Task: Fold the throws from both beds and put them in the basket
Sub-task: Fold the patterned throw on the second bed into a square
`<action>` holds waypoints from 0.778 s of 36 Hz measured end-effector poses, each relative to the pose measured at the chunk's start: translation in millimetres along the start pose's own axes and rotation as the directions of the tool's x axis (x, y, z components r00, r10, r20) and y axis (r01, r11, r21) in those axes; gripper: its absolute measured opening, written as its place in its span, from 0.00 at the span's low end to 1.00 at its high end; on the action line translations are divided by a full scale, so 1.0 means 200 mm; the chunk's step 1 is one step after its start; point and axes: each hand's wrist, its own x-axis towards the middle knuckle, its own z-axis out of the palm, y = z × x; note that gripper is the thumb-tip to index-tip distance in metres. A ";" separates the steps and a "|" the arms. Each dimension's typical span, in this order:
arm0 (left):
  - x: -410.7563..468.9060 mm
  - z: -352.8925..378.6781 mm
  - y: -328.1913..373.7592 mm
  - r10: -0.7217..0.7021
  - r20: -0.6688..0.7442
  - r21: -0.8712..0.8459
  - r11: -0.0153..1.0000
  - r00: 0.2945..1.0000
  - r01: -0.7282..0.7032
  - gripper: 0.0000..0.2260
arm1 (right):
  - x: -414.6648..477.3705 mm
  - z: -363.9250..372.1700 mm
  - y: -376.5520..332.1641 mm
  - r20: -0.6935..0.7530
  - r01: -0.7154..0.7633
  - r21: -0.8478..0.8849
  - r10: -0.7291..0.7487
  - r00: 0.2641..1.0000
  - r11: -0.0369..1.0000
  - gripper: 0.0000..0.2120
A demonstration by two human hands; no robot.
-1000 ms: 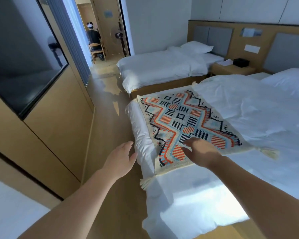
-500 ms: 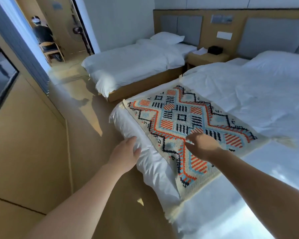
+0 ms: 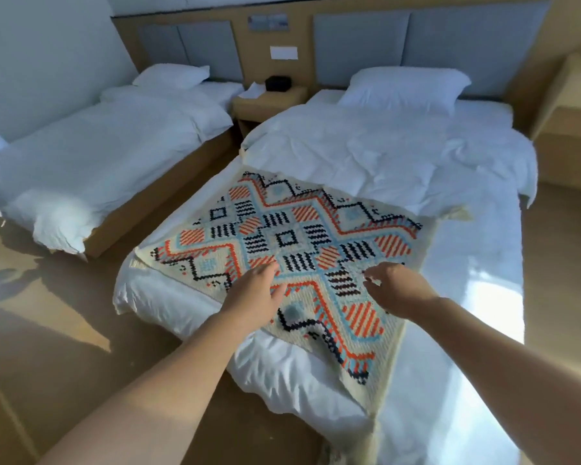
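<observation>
A cream throw [image 3: 292, 239] with an orange, blue and black geometric pattern lies spread flat across the foot of the near bed [image 3: 416, 169]. My left hand [image 3: 254, 293] rests flat on its near part, fingers apart. My right hand [image 3: 396, 286] hovers over the throw a little to the right, fingers spread and slightly curled, holding nothing. The far bed [image 3: 91, 152] at the left shows only white bedding. No basket is in view.
A wooden nightstand [image 3: 269, 102] with a black box stands between the two beds. Pillows lie at both headboards. A wooden cabinet [image 3: 571, 122] is at the right. Bare wooden floor runs between the beds and along my left side.
My view has swung right to face the near bed squarely. My left hand moved from the mattress edge onto the throw. My right hand lifted off it and opened.
</observation>
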 end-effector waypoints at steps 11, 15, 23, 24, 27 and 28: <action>0.50 -0.10 -0.06 0.053 0.091 0.095 0.994 0.994 -0.061 0.22 | 0.54 0.08 0.10 0.047 -0.106 0.063 0.104 0.994 0.992 0.11; 0.71 -0.08 -0.07 0.058 0.128 0.123 0.990 0.990 -0.074 0.23 | 0.62 0.10 0.17 0.060 -0.153 0.104 0.147 0.987 0.983 0.12; 1.20 0.08 -0.03 0.149 0.245 0.136 0.973 0.958 -0.186 0.25 | 0.77 0.16 0.42 0.115 -0.354 0.034 0.348 0.930 0.935 0.16; 1.27 0.11 -0.02 0.162 0.257 0.133 0.970 0.953 -0.201 0.25 | 0.79 0.17 0.45 0.125 -0.375 0.025 0.369 0.921 0.927 0.17; 1.48 0.23 -0.01 0.203 0.300 0.130 0.959 0.932 -0.251 0.26 | 0.86 0.23 0.54 0.155 -0.440 0.011 0.433 0.888 0.898 0.20; 1.56 0.28 -0.01 0.221 0.316 0.135 0.952 0.923 -0.274 0.26 | 0.88 0.25 0.57 0.172 -0.465 0.001 0.458 0.872 0.885 0.21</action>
